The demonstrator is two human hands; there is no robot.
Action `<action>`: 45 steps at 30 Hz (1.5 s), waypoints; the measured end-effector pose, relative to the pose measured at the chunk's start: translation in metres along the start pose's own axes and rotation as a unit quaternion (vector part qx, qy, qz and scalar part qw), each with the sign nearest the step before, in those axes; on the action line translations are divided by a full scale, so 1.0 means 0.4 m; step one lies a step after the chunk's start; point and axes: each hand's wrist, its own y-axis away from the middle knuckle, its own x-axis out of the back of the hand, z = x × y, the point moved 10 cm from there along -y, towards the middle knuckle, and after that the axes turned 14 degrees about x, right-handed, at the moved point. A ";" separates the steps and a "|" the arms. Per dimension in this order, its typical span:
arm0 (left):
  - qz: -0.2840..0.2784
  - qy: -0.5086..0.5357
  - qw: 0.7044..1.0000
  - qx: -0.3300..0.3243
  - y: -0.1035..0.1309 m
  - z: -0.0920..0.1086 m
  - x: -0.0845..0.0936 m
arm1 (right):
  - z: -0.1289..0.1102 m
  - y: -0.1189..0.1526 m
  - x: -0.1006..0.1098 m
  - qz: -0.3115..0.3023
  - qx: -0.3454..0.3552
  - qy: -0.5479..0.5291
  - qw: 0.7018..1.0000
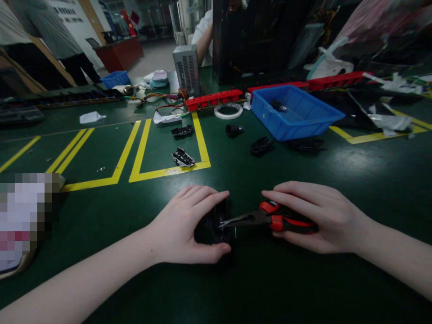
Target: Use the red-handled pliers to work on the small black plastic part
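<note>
My left hand (192,225) is closed around a black plastic part (216,227) and steadies it low over the green table (141,288). Most of that part is hidden behind the fingers. Red-handled long-nose pliers (280,219) are gripped in my right hand (324,216). Their jaws point left, and the tips reach into the black part, touching or very near a small shiny piece in it; I cannot tell whether they grip it. A thin pale pin-like bit shows just below the jaws.
Farther back lie a black-and-silver part (182,157), a black part (182,131), a black cone-shaped piece (233,130) and a black shell (261,146). A blue bin (297,126), a tape roll (228,110) and a red strip (214,99) sit behind. People stand beyond the table.
</note>
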 end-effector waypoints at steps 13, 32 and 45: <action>-0.023 -0.028 0.999 0.003 0.001 0.010 -0.006 | 0.000 -0.005 -0.002 -0.004 0.003 0.003 1.000; -0.008 -0.048 0.998 -0.045 0.012 0.027 -0.013 | 0.013 -0.019 0.020 0.014 -0.026 0.051 0.998; -0.011 0.030 0.998 -0.046 0.014 0.028 0.004 | 0.026 -0.011 0.036 0.040 -0.049 0.047 0.997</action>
